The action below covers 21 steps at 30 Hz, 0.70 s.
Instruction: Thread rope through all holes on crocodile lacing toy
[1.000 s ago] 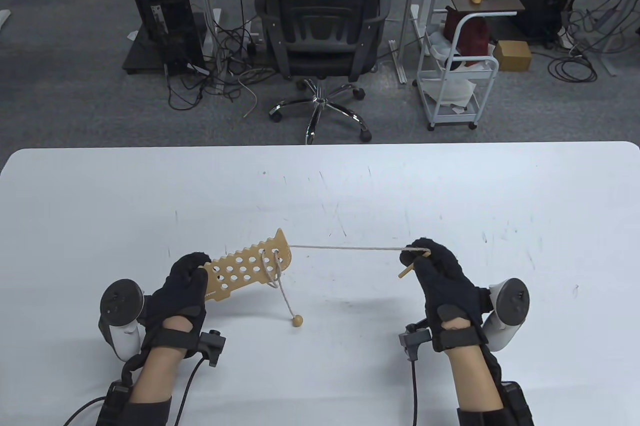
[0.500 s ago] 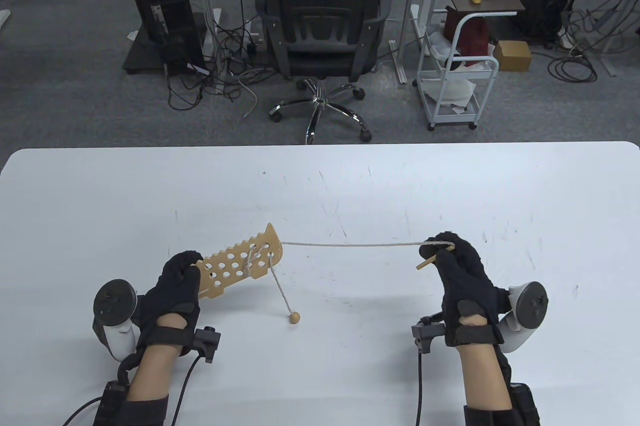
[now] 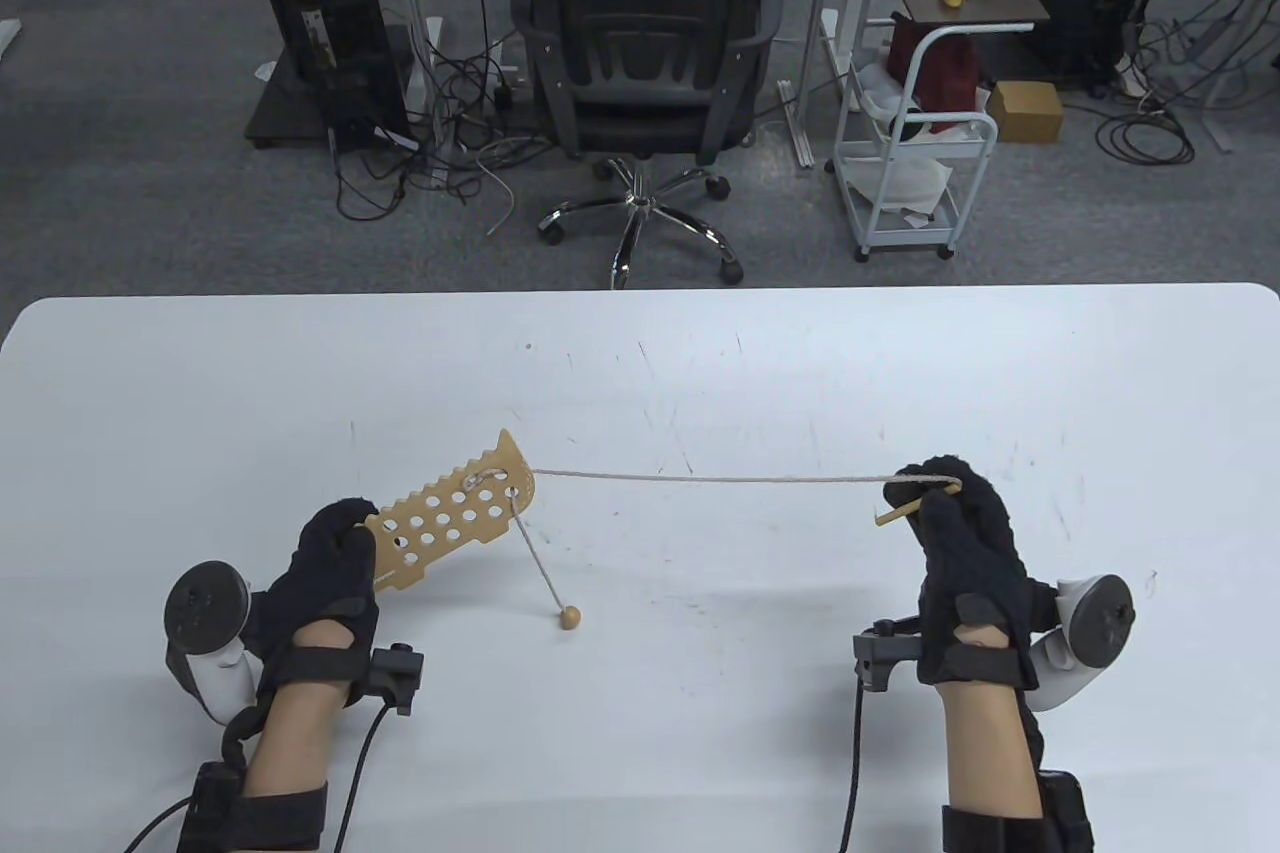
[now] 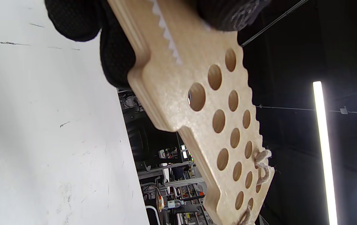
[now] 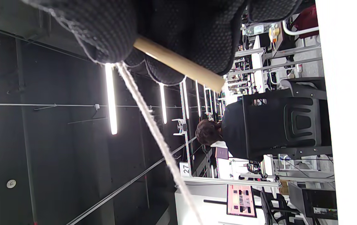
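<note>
My left hand grips the near end of the wooden crocodile board, which is tilted up off the table; its rows of holes show close up on the board in the left wrist view. A beige rope runs taut from the board's far end to my right hand, which pinches the wooden needle; the needle shows between the fingers in the right wrist view. The rope's other end hangs down to a wooden ball on the table. Rope loops sit in the far holes.
The white table spreads wide around both hands. Beyond its far edge stand a black office chair and a white cart. Cables trail from both wrists toward the near edge.
Both hands have moved apart: the left hand with the board went left, the right hand with the needle went right. The loose loops at the board's holes have pulled tight.
</note>
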Tool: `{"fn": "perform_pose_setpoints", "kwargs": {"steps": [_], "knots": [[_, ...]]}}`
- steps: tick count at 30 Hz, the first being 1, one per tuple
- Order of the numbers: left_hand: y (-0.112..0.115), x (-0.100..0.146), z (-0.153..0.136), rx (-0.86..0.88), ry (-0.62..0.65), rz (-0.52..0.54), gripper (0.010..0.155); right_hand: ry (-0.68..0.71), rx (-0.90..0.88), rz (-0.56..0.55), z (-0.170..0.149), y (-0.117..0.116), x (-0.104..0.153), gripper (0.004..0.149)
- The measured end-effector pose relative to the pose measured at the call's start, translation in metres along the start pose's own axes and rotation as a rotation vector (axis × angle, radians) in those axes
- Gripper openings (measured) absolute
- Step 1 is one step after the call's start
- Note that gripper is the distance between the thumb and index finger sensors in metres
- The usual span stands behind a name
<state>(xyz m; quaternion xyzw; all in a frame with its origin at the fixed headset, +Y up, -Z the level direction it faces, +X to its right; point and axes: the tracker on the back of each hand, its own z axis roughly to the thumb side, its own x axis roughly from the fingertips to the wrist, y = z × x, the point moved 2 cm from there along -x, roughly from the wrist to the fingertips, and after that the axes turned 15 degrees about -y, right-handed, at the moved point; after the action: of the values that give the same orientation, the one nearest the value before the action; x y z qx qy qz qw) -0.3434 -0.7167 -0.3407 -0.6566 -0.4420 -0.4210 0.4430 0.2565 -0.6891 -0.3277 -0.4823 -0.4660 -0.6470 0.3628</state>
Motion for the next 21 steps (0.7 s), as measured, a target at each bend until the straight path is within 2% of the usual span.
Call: {"fn": "perform_pose_setpoints", "kwargs": {"steps": [14, 21], "knots": [[-0.012, -0.006, -0.009, 0.024, -0.042, 0.05, 0.052, -0.018, -0.049, -0.102, -0.005, 0.023, -0.004, 0.042], [-0.011, -0.005, -0.009, 0.038, -0.028, 0.041, 0.052, -0.019, -0.019, -0.102, -0.009, 0.018, -0.004, 0.041]]}}
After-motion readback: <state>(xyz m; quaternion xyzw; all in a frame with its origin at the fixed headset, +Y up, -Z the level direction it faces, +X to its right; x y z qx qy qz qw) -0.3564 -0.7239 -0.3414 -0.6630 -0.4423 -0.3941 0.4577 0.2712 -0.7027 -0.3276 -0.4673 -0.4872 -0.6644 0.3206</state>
